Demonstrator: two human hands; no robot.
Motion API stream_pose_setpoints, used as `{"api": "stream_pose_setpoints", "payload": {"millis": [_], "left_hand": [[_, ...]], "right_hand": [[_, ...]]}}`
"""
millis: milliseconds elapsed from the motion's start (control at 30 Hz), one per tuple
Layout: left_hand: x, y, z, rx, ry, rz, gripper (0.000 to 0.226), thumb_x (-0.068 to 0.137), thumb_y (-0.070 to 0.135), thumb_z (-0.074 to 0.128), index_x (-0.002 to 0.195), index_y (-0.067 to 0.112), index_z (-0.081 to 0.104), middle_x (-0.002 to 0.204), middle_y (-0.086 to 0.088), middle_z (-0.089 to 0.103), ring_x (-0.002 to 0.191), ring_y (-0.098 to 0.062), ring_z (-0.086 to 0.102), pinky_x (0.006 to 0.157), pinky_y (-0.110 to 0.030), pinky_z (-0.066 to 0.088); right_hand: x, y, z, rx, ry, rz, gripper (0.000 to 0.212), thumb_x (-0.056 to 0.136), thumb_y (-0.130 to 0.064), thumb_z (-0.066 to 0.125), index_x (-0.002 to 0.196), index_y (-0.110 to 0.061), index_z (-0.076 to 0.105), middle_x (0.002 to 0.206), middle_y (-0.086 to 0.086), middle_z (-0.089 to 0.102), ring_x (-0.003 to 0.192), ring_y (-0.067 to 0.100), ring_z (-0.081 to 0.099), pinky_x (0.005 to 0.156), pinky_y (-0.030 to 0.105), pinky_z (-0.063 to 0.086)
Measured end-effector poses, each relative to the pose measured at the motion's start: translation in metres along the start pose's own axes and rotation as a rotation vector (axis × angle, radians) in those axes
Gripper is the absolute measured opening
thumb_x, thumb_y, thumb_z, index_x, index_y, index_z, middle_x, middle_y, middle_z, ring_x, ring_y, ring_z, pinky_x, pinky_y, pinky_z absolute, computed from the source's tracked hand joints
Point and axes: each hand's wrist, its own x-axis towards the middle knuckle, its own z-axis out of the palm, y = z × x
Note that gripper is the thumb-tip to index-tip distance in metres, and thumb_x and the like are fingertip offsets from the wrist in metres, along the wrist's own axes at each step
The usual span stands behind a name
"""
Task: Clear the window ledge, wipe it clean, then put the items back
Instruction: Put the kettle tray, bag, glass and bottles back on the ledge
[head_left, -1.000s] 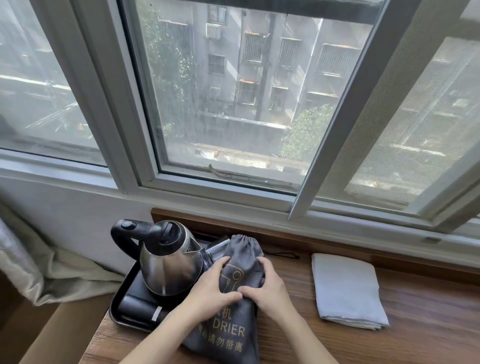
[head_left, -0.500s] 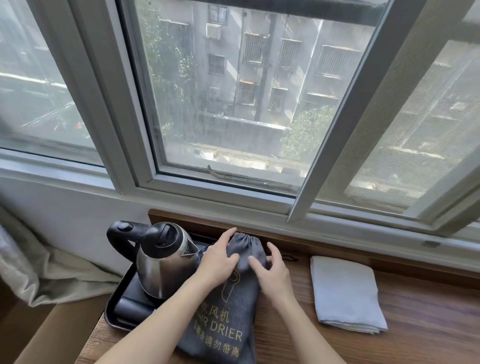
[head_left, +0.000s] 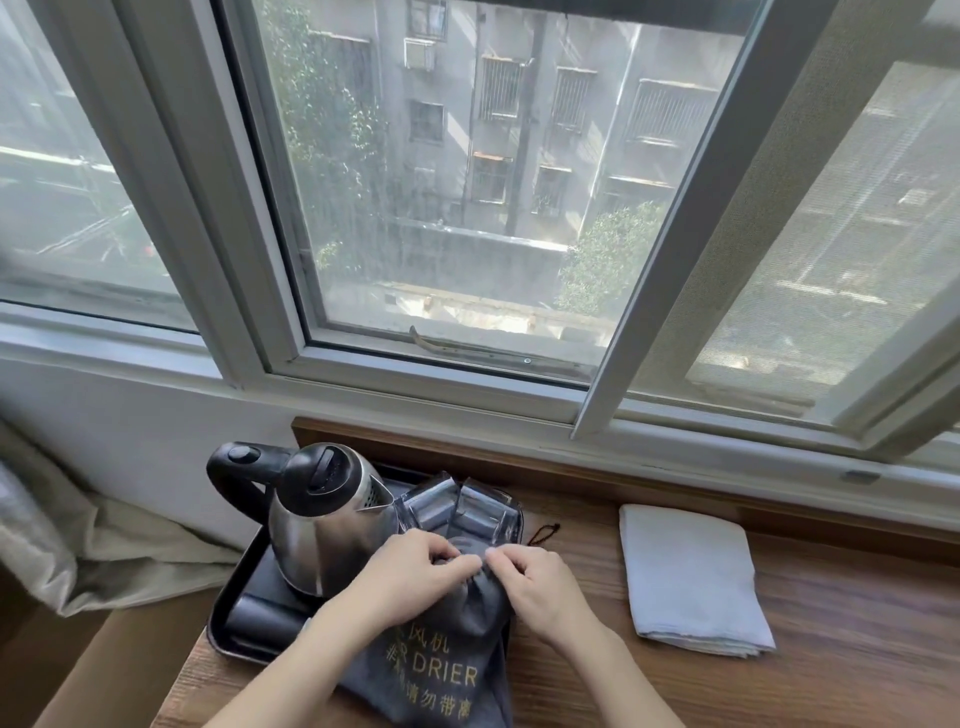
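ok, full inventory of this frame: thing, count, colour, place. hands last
wooden ledge: 1, brown, below the window
black tray: 1, black, left end of ledge
electric kettle: 1, steel with black handle and lid, on the tray
wrapped glasses: 2, clear in film, back of the tray beside the kettle
hair drier bag: 1, dark grey with gold lettering, partly over the tray's right side
drawstring end: 1, dark, on ledge right of the tray
folded cloth: 1, white, on ledge right of the bag
curtain: 1, beige, far left
left hand: pinches the bag's gathered top
right hand: pinches the bag's gathered top
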Motion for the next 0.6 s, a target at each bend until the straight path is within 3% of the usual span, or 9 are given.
{"api": "stream_pose_setpoints", "payload": {"millis": [100, 200, 300, 400, 467, 600], "left_hand": [[0.006, -0.005, 0.008, 0.056, 0.132, 0.027, 0.044, 0.085, 0.059, 0.061, 0.058, 0.025, 0.067, 0.075, 0.006, 0.056, 0.078, -0.009, 0.055, 0.074, -0.029, 0.042], [0.016, -0.009, 0.019, 0.091, 0.211, 0.154, 0.031, 0.085, 0.053, 0.063, 0.077, 0.024, 0.073, 0.101, 0.011, 0.054, 0.102, -0.011, 0.048, 0.094, -0.025, 0.037], [0.019, -0.010, 0.022, 0.046, 0.174, 0.151, 0.030, 0.084, 0.050, 0.062, 0.105, 0.029, 0.067, 0.105, 0.015, 0.064, 0.104, -0.008, 0.057, 0.093, -0.024, 0.042], [0.019, -0.014, 0.022, 0.009, 0.097, 0.043, 0.048, 0.086, 0.047, 0.065, 0.130, 0.036, 0.051, 0.097, 0.017, 0.066, 0.098, -0.005, 0.061, 0.089, -0.023, 0.043], [0.021, -0.017, 0.021, -0.003, 0.070, 0.019, 0.061, 0.083, 0.050, 0.066, 0.138, 0.040, 0.041, 0.092, 0.016, 0.067, 0.095, -0.003, 0.062, 0.090, -0.024, 0.044], [0.028, -0.021, 0.022, -0.002, 0.023, 0.025, 0.072, 0.077, 0.054, 0.064, 0.141, 0.037, 0.037, 0.096, 0.013, 0.066, 0.100, -0.006, 0.061, 0.092, -0.026, 0.044]], "right_hand": [[-0.003, 0.001, 0.001, -0.049, -0.020, -0.008, 0.035, 0.097, -0.045, 0.052, 0.067, -0.027, 0.058, 0.068, -0.008, 0.061, 0.074, 0.010, 0.058, 0.072, 0.030, 0.042], [0.000, 0.001, 0.000, -0.060, -0.019, -0.016, 0.031, 0.093, -0.046, 0.058, 0.069, -0.028, 0.066, 0.075, -0.003, 0.065, 0.077, 0.011, 0.059, 0.072, 0.028, 0.043], [0.006, 0.001, -0.002, -0.019, 0.048, -0.002, 0.018, 0.085, -0.042, 0.069, 0.069, -0.034, 0.064, 0.080, -0.007, 0.056, 0.076, 0.004, 0.055, 0.070, 0.013, 0.038], [0.020, 0.004, -0.003, 0.011, 0.186, 0.026, 0.016, 0.079, -0.037, 0.075, 0.088, -0.028, 0.065, 0.091, -0.008, 0.055, 0.087, 0.006, 0.055, 0.081, 0.020, 0.043], [0.033, 0.005, -0.004, -0.016, 0.217, 0.079, 0.035, 0.080, -0.038, 0.075, 0.110, -0.024, 0.063, 0.106, -0.004, 0.055, 0.104, 0.015, 0.054, 0.093, 0.029, 0.043], [0.054, 0.005, -0.006, -0.095, 0.148, 0.142, 0.067, 0.080, -0.040, 0.074, 0.140, -0.022, 0.048, 0.135, 0.000, 0.050, 0.127, 0.020, 0.045, 0.106, 0.030, 0.037]]}}
